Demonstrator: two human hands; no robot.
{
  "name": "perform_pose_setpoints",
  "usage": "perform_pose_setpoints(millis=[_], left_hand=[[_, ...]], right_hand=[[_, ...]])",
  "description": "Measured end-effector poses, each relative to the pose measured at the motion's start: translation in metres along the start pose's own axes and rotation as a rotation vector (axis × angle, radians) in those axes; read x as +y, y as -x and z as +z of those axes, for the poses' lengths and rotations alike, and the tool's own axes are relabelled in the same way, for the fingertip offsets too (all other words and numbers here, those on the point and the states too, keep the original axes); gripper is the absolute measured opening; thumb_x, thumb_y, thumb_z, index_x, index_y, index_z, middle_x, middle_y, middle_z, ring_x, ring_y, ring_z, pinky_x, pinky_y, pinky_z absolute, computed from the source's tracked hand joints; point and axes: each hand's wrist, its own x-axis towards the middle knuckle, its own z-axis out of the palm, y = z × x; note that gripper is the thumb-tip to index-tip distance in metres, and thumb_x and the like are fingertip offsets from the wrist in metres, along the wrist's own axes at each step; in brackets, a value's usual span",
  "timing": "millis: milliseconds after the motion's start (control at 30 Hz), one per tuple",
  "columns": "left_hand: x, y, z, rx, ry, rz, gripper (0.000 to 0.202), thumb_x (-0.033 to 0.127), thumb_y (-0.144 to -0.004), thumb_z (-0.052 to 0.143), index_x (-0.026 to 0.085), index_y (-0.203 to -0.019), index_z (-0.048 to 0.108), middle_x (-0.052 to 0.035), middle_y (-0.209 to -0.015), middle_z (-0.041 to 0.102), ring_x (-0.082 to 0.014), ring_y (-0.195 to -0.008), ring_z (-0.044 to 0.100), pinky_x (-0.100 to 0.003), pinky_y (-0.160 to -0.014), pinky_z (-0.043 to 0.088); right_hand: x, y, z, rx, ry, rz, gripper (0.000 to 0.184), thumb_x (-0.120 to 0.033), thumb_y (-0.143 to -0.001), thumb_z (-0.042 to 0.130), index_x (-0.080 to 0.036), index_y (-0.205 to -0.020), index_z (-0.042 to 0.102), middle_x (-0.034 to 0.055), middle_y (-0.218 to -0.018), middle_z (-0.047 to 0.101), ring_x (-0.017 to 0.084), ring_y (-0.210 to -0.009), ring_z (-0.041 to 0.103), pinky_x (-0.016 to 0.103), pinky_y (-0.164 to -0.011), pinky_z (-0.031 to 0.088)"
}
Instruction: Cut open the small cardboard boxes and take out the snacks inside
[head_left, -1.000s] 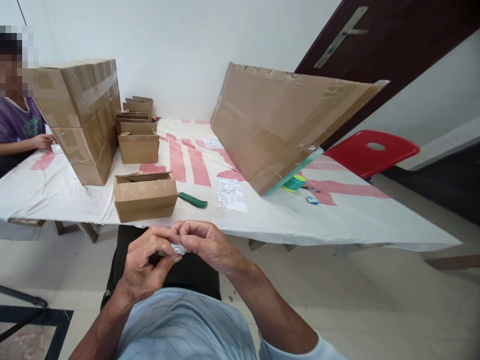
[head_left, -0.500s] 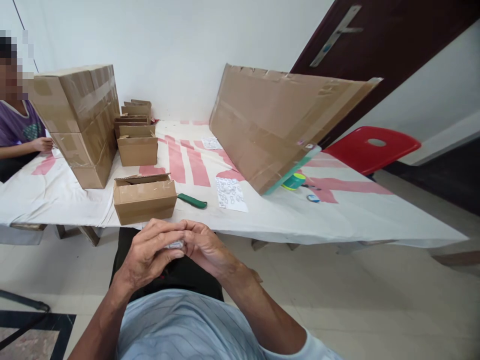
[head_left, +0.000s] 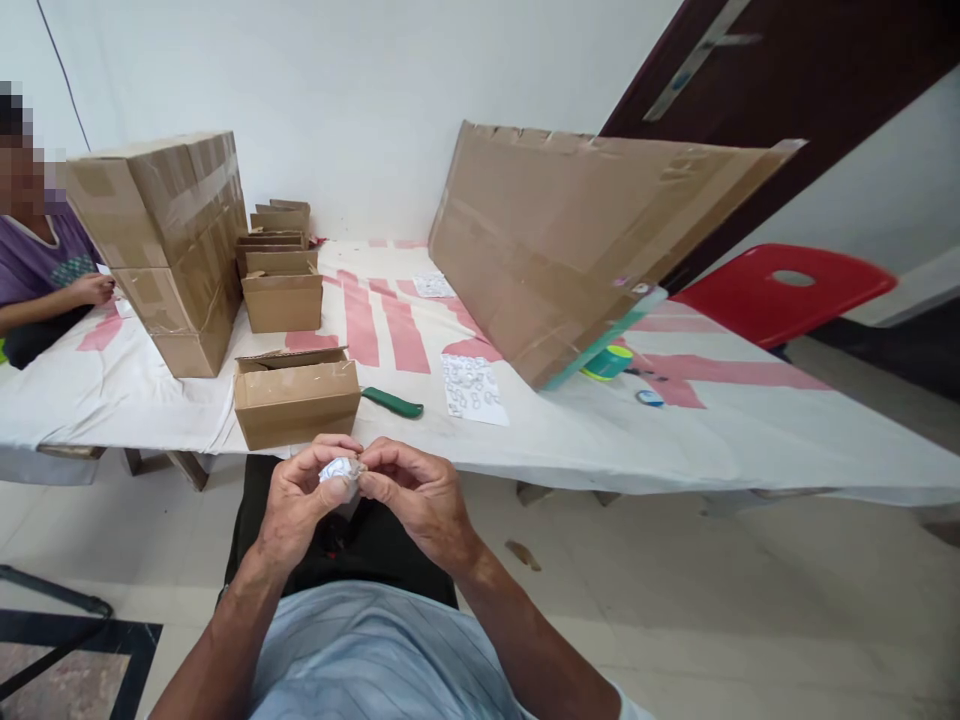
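My left hand [head_left: 300,500] and my right hand [head_left: 412,490] meet over my lap, just in front of the table edge. Between their fingertips sits a small crumpled white wad of paper [head_left: 337,470]. The left thumb and fingers pinch it from the left, and the right fingertips press on it from the right. Directly beyond my hands a small open cardboard box [head_left: 296,397] stands at the table's near edge, with a green-handled knife [head_left: 393,403] lying to its right.
The white-and-pink covered table [head_left: 675,440] carries a printed paper sheet [head_left: 471,388], a tall taped carton [head_left: 174,245], several small open boxes [head_left: 281,275], a large leaning flat cardboard [head_left: 585,240], and tape rolls [head_left: 609,362]. A red chair [head_left: 780,295] stands at right. Another person's hand [head_left: 94,290] rests at far left.
My hands have opened a little and risen slightly, so the white paper wad now shows between the fingertips. The view has shifted a little to the left.
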Motion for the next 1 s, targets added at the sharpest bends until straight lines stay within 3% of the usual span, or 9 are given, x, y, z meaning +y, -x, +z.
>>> perform_pose_setpoints(millis=[167,400,500,667,833,900,1000], left_hand=[[0.011,-0.003,-0.005,-0.085,0.011,-0.048,0.026,0.044,-0.085,0.087,0.019,-0.094,0.084,-0.0071,-0.097,0.067,-0.0154,-0.082,0.062,-0.026,-0.071,0.053],[0.018,-0.008,-0.007,-0.155,-0.001,-0.128,0.030,0.042,-0.078,0.092,0.016,-0.089,0.083,-0.0069,-0.081,0.068,-0.0155,-0.071,0.063,-0.027,-0.065,0.055],[0.018,-0.009,-0.008,-0.164,-0.044,-0.149,0.034,0.041,-0.074,0.094,0.015,-0.094,0.084,-0.0066,-0.081,0.071,-0.0160,-0.071,0.065,-0.027,-0.066,0.056],[0.013,-0.008,-0.009,-0.107,-0.262,-0.048,0.040,0.035,-0.080,0.090,0.017,-0.115,0.084,-0.0070,-0.088,0.077,-0.0151,-0.072,0.065,-0.027,-0.068,0.055],[0.006,-0.008,-0.013,0.050,-0.066,-0.071,0.041,0.041,-0.076,0.093,0.016,-0.106,0.081,-0.0052,-0.080,0.078,-0.0150,-0.064,0.069,-0.027,-0.063,0.059],[0.004,-0.008,-0.014,0.105,-0.002,-0.084,0.043,0.042,-0.073,0.095,0.016,-0.102,0.078,-0.0042,-0.080,0.079,-0.0141,-0.060,0.070,-0.026,-0.062,0.059],[0.004,-0.006,-0.014,0.110,0.052,-0.081,0.042,0.041,-0.072,0.096,0.017,-0.100,0.075,-0.0031,-0.081,0.080,-0.0135,-0.060,0.072,-0.024,-0.063,0.060]], right_hand=[[-0.006,-0.008,-0.008,-0.054,-0.005,0.062,0.033,-0.049,-0.081,0.086,-0.019,-0.076,0.073,0.0007,-0.070,0.065,0.014,-0.063,0.057,0.027,-0.060,0.052],[-0.005,-0.013,-0.006,-0.094,-0.013,0.122,0.042,-0.053,-0.079,0.086,-0.019,-0.065,0.065,-0.0023,-0.061,0.057,0.011,-0.056,0.051,0.025,-0.053,0.045],[-0.002,-0.017,-0.006,-0.093,0.009,0.166,0.045,-0.053,-0.075,0.088,-0.019,-0.062,0.062,-0.0031,-0.059,0.056,0.010,-0.055,0.048,0.025,-0.053,0.041],[0.006,-0.028,-0.005,-0.074,-0.005,0.218,0.050,-0.058,-0.070,0.090,-0.018,-0.062,0.061,-0.0027,-0.060,0.058,0.010,-0.056,0.047,0.025,-0.054,0.040],[0.007,-0.025,-0.007,-0.072,-0.140,0.134,0.050,-0.068,-0.086,0.076,-0.018,-0.087,0.074,0.0000,-0.072,0.065,0.011,-0.059,0.056,0.027,-0.059,0.048],[0.007,-0.020,-0.008,-0.073,-0.176,0.110,0.051,-0.068,-0.084,0.078,-0.019,-0.098,0.075,0.0017,-0.080,0.068,0.013,-0.063,0.060,0.029,-0.062,0.052],[0.004,-0.013,-0.005,-0.084,-0.142,0.087,0.049,-0.063,-0.078,0.086,-0.021,-0.100,0.074,0.0018,-0.083,0.068,0.014,-0.066,0.061,0.029,-0.064,0.054]])
